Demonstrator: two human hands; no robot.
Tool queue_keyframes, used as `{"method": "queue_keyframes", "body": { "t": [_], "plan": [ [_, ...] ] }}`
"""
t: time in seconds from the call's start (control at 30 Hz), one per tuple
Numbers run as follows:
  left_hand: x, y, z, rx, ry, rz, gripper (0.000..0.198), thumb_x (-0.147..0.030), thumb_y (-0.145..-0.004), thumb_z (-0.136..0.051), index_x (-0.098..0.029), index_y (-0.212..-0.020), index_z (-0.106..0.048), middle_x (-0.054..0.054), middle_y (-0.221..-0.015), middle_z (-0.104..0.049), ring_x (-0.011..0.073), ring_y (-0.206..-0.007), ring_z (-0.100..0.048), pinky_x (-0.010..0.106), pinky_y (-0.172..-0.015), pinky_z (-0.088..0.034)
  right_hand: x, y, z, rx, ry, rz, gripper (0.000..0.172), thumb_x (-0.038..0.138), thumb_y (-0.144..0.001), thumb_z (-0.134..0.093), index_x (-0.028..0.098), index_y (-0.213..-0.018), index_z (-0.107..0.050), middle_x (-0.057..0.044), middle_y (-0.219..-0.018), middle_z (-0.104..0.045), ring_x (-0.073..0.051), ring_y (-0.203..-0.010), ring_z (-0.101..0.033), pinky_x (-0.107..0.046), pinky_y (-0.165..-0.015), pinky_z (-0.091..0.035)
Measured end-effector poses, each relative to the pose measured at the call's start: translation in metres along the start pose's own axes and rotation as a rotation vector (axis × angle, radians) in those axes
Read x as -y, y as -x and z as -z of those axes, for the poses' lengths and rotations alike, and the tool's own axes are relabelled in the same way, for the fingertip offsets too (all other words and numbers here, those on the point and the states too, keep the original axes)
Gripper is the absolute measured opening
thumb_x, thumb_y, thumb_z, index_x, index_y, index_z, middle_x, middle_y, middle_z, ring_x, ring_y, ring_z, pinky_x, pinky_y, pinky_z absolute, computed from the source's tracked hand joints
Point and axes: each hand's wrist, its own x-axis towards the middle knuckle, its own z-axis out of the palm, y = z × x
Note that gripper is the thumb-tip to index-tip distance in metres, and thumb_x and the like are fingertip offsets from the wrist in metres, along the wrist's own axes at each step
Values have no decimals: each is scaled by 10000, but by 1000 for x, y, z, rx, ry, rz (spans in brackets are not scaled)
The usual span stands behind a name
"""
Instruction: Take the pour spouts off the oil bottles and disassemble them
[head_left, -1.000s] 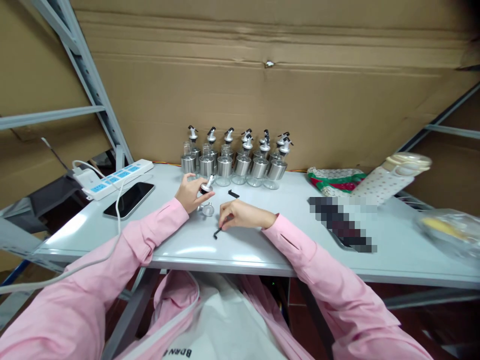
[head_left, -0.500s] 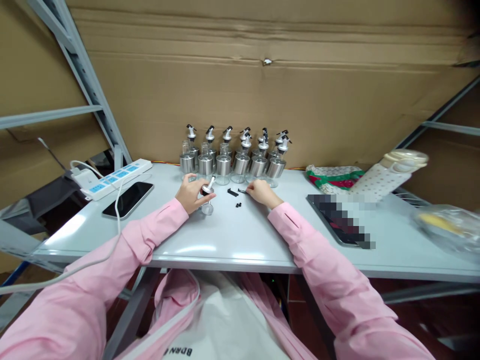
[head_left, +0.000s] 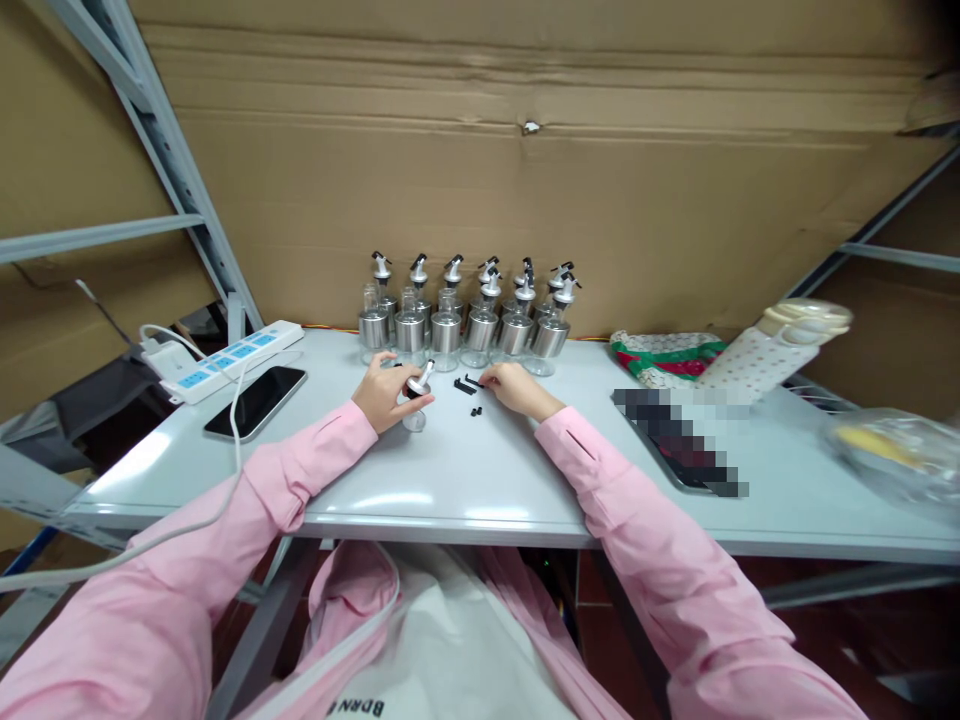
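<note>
At ten o'clock from the table's [head_left: 450,470] middle, the left hand [head_left: 381,393] was closed around a silver pourer spout [head_left: 417,384], just above a small clear cup [head_left: 414,423]. The right hand [head_left: 517,388], at one o'clock and apart from the left, touched a black strip [head_left: 473,381]; whether it gripped it, I couldn't tell. At twelve stood glass bottles [head_left: 445,335], most with spouts in their necks. At three, clear plastic wrapping [head_left: 919,440] held something yellow [head_left: 879,446].
</note>
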Motion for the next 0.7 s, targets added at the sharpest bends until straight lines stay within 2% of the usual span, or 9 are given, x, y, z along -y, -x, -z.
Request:
{"method": "queue_keyframes", "body": {
  "t": [0.23,0.47,0.6,0.7],
  "plan": [
    [-1,0,2,29,24,-4,378,-529,-815,-413,-179,-870,-545,14,-728,-669,155,-640,-581,428,-954,-300,3,2,-1,-24,-25,134,325,19,-771,-453,153,-939,-696,-75,-990,-690,-182,-927,-616,-253,-829,-424],
    [-1,0,2,39,24,1,372,-524,-812,-418,-181,-869,-551,13,-725,-666,158,-640,-580,433,-952,-300,5,5,3,-40,-34,173,279,27,-766,-473,143,-871,-705,-78,-937,-692,-180,-891,-617,-258,-825,-427],
    [-1,0,3,55,27,3,371,-527,-811,-421,-184,-868,-550,12,-719,-661,160,-650,-580,436,-957,-298,8,5,6,-101,-53,231,299,-6,-757,-455,128,-862,-701,-86,-926,-677,-168,-860,-616,-248,-795,-434],
    [-1,0,3,54,33,-2,374,-523,-810,-422,-179,-873,-555,13,-715,-657,159,-643,-576,441,-954,-300,10,6,5,-92,-74,255,309,-14,-756,-449,132,-865,-699,-83,-918,-675,-162,-837,-620,-254,-783,-442]
  ]
}}
